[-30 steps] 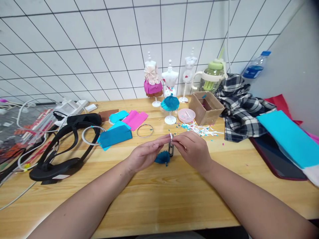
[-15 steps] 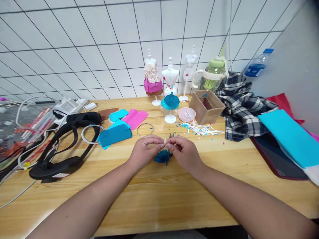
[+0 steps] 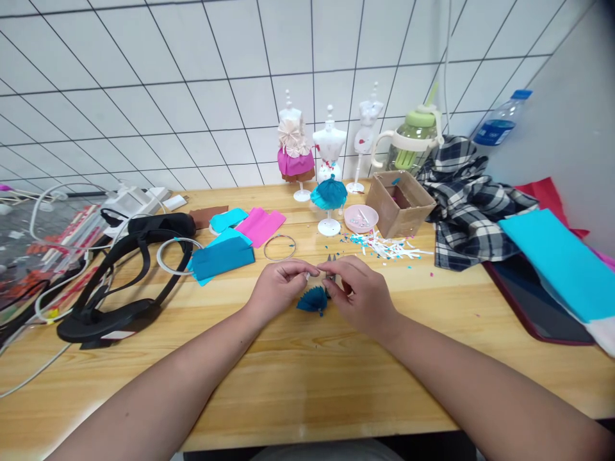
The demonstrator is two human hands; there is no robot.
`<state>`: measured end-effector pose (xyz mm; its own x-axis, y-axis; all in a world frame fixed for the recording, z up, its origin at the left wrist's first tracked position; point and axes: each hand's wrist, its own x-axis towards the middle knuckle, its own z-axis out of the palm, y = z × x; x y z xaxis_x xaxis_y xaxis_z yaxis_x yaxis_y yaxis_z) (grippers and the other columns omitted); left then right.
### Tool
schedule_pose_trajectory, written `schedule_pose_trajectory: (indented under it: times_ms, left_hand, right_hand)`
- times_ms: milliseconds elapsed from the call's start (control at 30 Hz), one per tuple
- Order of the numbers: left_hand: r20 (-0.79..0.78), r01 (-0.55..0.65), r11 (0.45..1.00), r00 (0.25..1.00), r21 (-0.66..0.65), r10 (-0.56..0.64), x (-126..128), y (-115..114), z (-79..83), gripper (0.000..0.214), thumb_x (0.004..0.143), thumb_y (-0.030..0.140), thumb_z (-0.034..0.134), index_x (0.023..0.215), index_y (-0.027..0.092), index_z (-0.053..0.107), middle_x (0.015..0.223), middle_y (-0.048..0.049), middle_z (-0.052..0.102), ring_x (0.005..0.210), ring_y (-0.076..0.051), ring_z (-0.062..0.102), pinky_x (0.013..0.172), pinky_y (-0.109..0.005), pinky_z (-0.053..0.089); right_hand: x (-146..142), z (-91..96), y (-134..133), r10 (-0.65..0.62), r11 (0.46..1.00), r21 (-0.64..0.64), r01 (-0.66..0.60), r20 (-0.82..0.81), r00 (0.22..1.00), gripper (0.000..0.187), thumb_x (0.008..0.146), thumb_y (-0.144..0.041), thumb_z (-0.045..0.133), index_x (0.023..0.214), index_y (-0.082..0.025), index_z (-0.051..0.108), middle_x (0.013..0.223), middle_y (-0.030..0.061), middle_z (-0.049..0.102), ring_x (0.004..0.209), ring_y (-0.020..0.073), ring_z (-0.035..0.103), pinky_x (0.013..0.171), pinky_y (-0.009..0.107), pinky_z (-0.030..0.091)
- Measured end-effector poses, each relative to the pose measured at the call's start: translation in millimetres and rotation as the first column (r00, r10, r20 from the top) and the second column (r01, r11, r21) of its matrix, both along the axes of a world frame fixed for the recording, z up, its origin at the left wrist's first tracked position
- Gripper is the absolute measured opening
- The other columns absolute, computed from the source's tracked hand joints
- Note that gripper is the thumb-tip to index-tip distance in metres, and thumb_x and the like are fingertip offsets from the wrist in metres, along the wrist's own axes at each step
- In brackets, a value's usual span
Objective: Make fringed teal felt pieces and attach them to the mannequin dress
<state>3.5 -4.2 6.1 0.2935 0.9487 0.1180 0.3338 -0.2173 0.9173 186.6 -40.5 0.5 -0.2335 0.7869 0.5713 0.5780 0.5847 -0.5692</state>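
Note:
Just above the table my left hand pinches a small white piece between thumb and fingers. My right hand faces it, with its index fingertip close to the left fingertips. A gap shows between the right thumb and index finger, and nothing is visible there in its grasp. Under the hands lies a pleated dark-teal paper piece, fanned and gathered to one end. Scissors lie by the right fingers, partly hidden. Beyond stands a white mini dress form wearing a teal skirt.
Two more dress forms stand behind, one with a pink skirt. A pink dish, cardboard box and paper scraps are at right. Folded teal paper, a wire ring and a black headset are left.
My fingertips were together around the white piece. Now the piece is in my left fingers, and my right thumb and index finger have parted. Items on the table have stayed put.

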Motion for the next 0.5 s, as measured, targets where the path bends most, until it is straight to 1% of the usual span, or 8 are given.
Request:
schedule_pose_trajectory:
  times_ms: [67, 167, 267, 333, 400, 433, 500]
  left_hand:
    - [0.000, 0.009, 0.999, 1.000, -0.043, -0.009, 0.3, -0.4, 0.8, 0.019, 0.078, 0.027, 0.058, 0.080, 0.017, 0.075, 0.087, -0.0054, 0.075, 0.084, -0.019, 0.067, 0.080, -0.029, 0.051]
    - [0.016, -0.014, 0.995, 1.000, -0.103, 0.016, 1.8, -1.9, 3.1, 0.020, 0.077, 0.032, 0.063, 0.078, 0.017, 0.075, 0.086, -0.0061, 0.076, 0.082, -0.020, 0.068, 0.077, -0.029, 0.052]
    - [0.017, -0.041, 0.988, 0.999, -0.146, 0.044, 3.3, -3.1, 4.5, 0.019, 0.074, 0.034, 0.066, 0.074, 0.017, 0.074, 0.082, -0.0055, 0.076, 0.079, -0.020, 0.068, 0.072, -0.028, 0.052]
    - [-0.001, -0.042, 0.988, 0.999, -0.151, 0.042, 3.7, -3.5, 4.4, 0.020, 0.074, 0.035, 0.065, 0.072, 0.017, 0.074, 0.078, -0.0048, 0.075, 0.075, -0.019, 0.067, 0.068, -0.026, 0.052]
    - [-0.019, -0.042, 0.989, 0.999, -0.143, 0.040, 3.8, -3.8, 4.0, 0.021, 0.074, 0.035, 0.065, 0.072, 0.016, 0.073, 0.076, -0.0045, 0.075, 0.071, -0.018, 0.066, 0.064, -0.025, 0.051]
    - [-0.027, -0.043, 0.989, 0.999, -0.140, 0.039, 3.8, -4.1, 3.7, 0.021, 0.074, 0.036, 0.065, 0.072, 0.016, 0.073, 0.076, -0.0044, 0.074, 0.070, -0.018, 0.066, 0.063, -0.025, 0.050]
    - [-0.038, -0.041, 0.988, 0.999, -0.150, 0.036, 4.0, -4.9, 3.5, 0.022, 0.074, 0.037, 0.065, 0.071, 0.016, 0.073, 0.074, -0.0040, 0.073, 0.068, -0.017, 0.065, 0.061, -0.024, 0.049]
  right_hand:
    - [1.1, 0.8, -0.5, 0.002, 0.999, 0.040, -0.003, 0.024, 1.000, 0.019, 0.088, -0.018, 0.054, 0.103, -0.022, 0.066, 0.093, 0.0040, 0.068, 0.083, 0.0158, 0.063, 0.068, 0.026, 0.049]
    - [3.5, 0.5, -1.6, 0.042, 0.993, 0.104, -0.048, 0.066, 0.997, 0.016, 0.090, -0.019, 0.053, 0.096, -0.023, 0.067, 0.091, 0.0036, 0.069, 0.083, 0.0152, 0.063, 0.071, 0.026, 0.049]
    - [5.1, -0.1, -2.2, 0.051, 0.987, 0.141, -0.070, 0.132, 0.990, 0.018, 0.091, -0.022, 0.052, 0.100, -0.025, 0.068, 0.094, 0.0033, 0.070, 0.085, 0.0149, 0.064, 0.075, 0.026, 0.049]
    - [5.1, -0.3, -1.6, 0.039, 0.989, 0.132, -0.063, 0.180, 0.983, 0.022, 0.092, -0.023, 0.052, 0.109, -0.027, 0.066, 0.097, 0.0034, 0.070, 0.085, 0.0152, 0.064, 0.075, 0.026, 0.049]
    - [4.5, -0.4, -0.6, 0.035, 0.995, 0.089, -0.053, 0.196, 0.980, 0.028, 0.090, -0.025, 0.055, 0.117, -0.026, 0.063, 0.101, 0.0044, 0.070, 0.088, 0.0164, 0.063, 0.075, 0.027, 0.049]
    - [4.0, -0.3, -0.1, 0.034, 0.997, 0.063, -0.047, 0.187, 0.982, 0.030, 0.090, -0.027, 0.056, 0.119, -0.025, 0.061, 0.103, 0.0051, 0.069, 0.089, 0.0171, 0.063, 0.075, 0.027, 0.049]
    - [2.7, -0.1, 0.7, 0.036, 0.999, 0.021, -0.040, 0.152, 0.988, 0.028, 0.088, -0.029, 0.058, 0.116, -0.022, 0.062, 0.102, 0.0058, 0.070, 0.089, 0.0178, 0.063, 0.074, 0.027, 0.049]
